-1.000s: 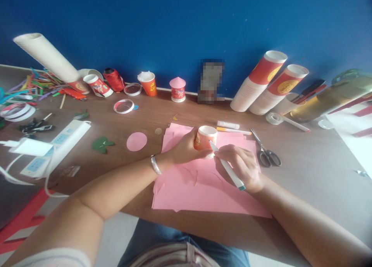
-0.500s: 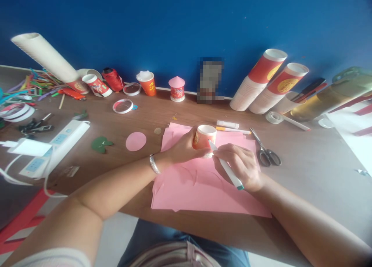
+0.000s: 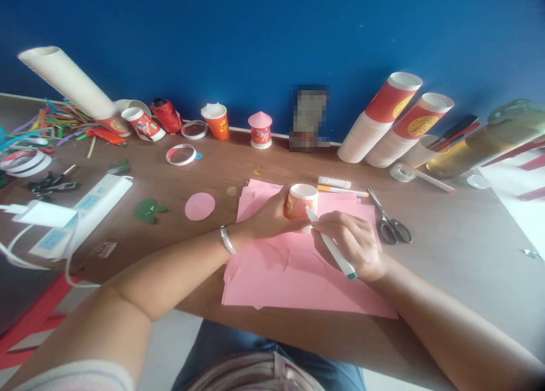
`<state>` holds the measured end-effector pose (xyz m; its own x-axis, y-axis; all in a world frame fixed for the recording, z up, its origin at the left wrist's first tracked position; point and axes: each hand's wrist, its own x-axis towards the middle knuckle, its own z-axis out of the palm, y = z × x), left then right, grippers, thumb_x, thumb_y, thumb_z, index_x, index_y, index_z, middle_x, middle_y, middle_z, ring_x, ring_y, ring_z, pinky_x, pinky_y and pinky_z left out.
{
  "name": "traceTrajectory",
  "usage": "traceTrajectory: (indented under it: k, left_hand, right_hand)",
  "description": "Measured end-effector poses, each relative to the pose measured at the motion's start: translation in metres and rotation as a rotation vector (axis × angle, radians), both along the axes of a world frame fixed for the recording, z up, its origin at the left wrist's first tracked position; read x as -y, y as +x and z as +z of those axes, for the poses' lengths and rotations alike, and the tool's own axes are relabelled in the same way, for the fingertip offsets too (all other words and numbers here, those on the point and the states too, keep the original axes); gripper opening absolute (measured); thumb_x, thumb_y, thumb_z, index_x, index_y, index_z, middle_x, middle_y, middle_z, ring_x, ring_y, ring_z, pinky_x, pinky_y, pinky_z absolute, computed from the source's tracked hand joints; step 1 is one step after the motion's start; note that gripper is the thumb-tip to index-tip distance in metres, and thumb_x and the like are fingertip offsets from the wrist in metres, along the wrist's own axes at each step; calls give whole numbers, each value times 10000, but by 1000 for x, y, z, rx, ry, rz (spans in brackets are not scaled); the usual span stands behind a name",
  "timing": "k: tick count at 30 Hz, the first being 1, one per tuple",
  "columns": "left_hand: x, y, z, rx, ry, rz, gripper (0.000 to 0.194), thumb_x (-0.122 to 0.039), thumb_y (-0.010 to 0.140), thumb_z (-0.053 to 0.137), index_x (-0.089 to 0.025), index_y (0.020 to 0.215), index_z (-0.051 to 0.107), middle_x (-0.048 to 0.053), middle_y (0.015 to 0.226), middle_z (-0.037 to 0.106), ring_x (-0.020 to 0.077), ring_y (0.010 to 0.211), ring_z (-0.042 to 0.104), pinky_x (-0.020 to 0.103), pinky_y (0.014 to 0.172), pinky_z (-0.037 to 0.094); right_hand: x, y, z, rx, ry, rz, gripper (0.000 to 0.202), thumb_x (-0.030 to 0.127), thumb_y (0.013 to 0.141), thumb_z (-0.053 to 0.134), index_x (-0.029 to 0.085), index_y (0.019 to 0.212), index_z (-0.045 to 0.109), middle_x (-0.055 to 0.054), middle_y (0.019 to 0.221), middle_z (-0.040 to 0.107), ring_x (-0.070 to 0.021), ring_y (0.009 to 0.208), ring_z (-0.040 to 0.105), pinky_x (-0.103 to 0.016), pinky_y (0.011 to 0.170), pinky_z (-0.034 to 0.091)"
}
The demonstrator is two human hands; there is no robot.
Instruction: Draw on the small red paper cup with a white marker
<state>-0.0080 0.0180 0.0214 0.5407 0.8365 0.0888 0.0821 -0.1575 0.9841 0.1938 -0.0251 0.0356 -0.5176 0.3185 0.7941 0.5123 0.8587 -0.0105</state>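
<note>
My left hand (image 3: 272, 214) is closed round the left side of a red and white paper cup (image 3: 303, 201), held upright over a stack of pink paper (image 3: 293, 277). In my right hand (image 3: 351, 240) is a white marker (image 3: 334, 248) with a green end, gripped like a pen. The marker's tip meets the front of the cup, or lies very close to it; I cannot tell which. Just behind the cup lie a white cap-like tube (image 3: 334, 182) and an orange and white pen (image 3: 343, 192). Black-handled scissors (image 3: 389, 223) rest to the right of my right hand.
A pink paper circle (image 3: 200, 206) and a green paper scrap (image 3: 149, 210) lie at left, near a power strip (image 3: 85, 212). Along the blue wall stand a small cup with a pink cone roof (image 3: 260, 131), stacked paper cups (image 3: 383, 116) and red thread (image 3: 167, 116).
Almost nothing differs. The whole view has shifted very slightly, and both hands keep their hold on the cup and the marker.
</note>
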Motion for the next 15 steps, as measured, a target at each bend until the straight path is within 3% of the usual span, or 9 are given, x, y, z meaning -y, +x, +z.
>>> traceTrajectory:
  k: [15]
  left_hand:
    - [0, -2, -5, -36, 15, 37, 580, -503, 768, 828, -166, 1183, 601, 116, 1101, 726, 249, 1040, 675, 359, 874, 552]
  right_hand:
    - [0, 0, 1, 12, 4, 11, 215, 48, 895, 652, 143, 1082, 604, -35, 821, 664, -133, 663, 626, -258, 573, 540]
